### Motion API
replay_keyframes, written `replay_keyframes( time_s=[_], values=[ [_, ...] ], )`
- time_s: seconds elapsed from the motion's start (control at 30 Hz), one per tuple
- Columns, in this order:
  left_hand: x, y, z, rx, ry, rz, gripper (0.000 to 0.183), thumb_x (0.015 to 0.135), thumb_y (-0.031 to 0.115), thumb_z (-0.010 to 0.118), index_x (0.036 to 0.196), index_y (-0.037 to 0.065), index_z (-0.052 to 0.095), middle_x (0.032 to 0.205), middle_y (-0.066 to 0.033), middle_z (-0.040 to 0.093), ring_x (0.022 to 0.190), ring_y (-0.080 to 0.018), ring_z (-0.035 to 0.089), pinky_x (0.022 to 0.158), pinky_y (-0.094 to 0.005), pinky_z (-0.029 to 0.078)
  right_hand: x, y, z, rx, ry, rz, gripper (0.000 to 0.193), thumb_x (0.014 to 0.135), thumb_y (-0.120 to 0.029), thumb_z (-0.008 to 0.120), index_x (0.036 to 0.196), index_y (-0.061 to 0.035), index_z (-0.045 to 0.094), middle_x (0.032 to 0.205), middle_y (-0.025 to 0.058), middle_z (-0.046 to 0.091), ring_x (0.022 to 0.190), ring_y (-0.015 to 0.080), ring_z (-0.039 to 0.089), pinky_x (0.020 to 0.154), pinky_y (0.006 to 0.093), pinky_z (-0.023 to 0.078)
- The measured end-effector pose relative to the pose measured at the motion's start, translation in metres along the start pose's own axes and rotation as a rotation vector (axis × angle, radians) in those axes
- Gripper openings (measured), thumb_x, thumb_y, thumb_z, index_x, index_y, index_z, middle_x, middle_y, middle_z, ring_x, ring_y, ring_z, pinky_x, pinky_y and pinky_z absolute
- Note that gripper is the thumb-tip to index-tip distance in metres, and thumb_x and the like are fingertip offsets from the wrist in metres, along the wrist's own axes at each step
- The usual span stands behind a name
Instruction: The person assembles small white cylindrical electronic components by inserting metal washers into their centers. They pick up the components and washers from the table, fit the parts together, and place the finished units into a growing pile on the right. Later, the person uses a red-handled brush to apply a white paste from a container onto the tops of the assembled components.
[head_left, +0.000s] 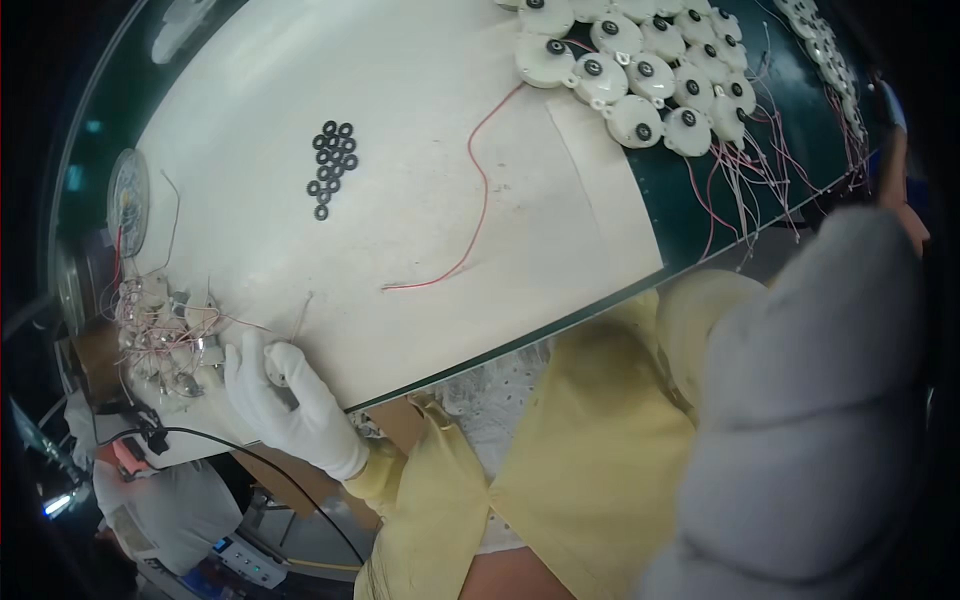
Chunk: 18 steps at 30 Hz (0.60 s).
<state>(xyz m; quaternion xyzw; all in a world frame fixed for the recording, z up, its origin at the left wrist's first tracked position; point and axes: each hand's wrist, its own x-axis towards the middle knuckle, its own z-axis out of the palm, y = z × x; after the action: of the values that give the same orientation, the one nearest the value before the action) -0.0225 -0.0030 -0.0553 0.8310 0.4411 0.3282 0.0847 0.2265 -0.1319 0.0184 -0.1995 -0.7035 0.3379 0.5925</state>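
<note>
My left hand [295, 415], in a white glove, is at the table's near left edge. Thumb and fingers close round a small pale round part [276, 366], mostly hidden by the glove; thin wires run beside it. Just left of the hand lies a tangled pile of small metal and white parts with red and white wires [170, 340]. A large, blurred grey-white shape fills the lower right, seemingly my gloved right hand [810, 400] raised very close to the camera. Its fingers cannot be made out, nor whether it holds anything.
Several black rings [332, 165] lie in a cluster on the white sheet [400, 230]. A single red wire [484, 180] curves across it. White round housings [635, 122] with black rings crowd the far right, wires trailing over the edge. A clear disc [128, 205] stands at left; a black cable [290, 478] hangs below.
</note>
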Motion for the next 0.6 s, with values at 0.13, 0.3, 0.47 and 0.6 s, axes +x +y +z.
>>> replay_keyframes(
  time_s=[0.13, 0.3, 0.47, 0.6],
  values=[
    [-0.006, -0.012, -0.003, 0.029, 0.022, 0.031, 0.030, 0.094, 0.000, 0.062, 0.124, -0.003, 0.065, 0.130, -0.0227, 0.057, 0.090, -0.0187, 0.057, 0.074, -0.0303, 0.048, -0.013, -0.026, -0.014, 0.017, -0.089, 0.057, 0.015, 0.073, -0.024, 0.070, 0.078, -0.0110, 0.065, 0.084, 0.0073, 0.066, 0.057, 0.0215, 0.051, 0.056, 0.0376, 0.036],
    [-0.007, 0.005, -0.004, -0.045, 0.023, -0.076, 0.029, 0.094, 0.002, 0.064, 0.122, -0.002, 0.066, 0.129, -0.0234, 0.057, 0.095, -0.0215, 0.058, 0.076, -0.0317, 0.048, -0.030, -0.077, -0.038, 0.054, -0.197, 0.091, 0.015, 0.072, -0.024, 0.071, 0.078, -0.0116, 0.064, 0.085, 0.0073, 0.066, 0.057, 0.0211, 0.051, 0.056, 0.0375, 0.035],
    [-0.008, 0.002, -0.005, 0.018, 0.042, 0.022, 0.028, 0.092, 0.003, 0.066, 0.119, -0.003, 0.067, 0.125, -0.0238, 0.059, 0.112, -0.0309, 0.059, 0.087, -0.0360, 0.048, -0.025, -0.091, -0.038, 0.017, -0.241, 0.116, 0.016, 0.072, -0.025, 0.072, 0.077, -0.0122, 0.064, 0.086, 0.0074, 0.067, 0.058, 0.0207, 0.051, 0.056, 0.0373, 0.035],
    [-0.006, 0.004, -0.001, 0.049, 0.040, 0.029, 0.028, 0.091, 0.003, 0.066, 0.118, -0.003, 0.067, 0.121, -0.0209, 0.064, 0.119, -0.0357, 0.058, 0.091, -0.0390, 0.048, -0.024, -0.084, -0.041, -0.078, -0.216, 0.139, 0.016, 0.071, -0.025, 0.073, 0.077, -0.0127, 0.064, 0.086, 0.0074, 0.067, 0.058, 0.0204, 0.051, 0.056, 0.0372, 0.035]
  ],
)
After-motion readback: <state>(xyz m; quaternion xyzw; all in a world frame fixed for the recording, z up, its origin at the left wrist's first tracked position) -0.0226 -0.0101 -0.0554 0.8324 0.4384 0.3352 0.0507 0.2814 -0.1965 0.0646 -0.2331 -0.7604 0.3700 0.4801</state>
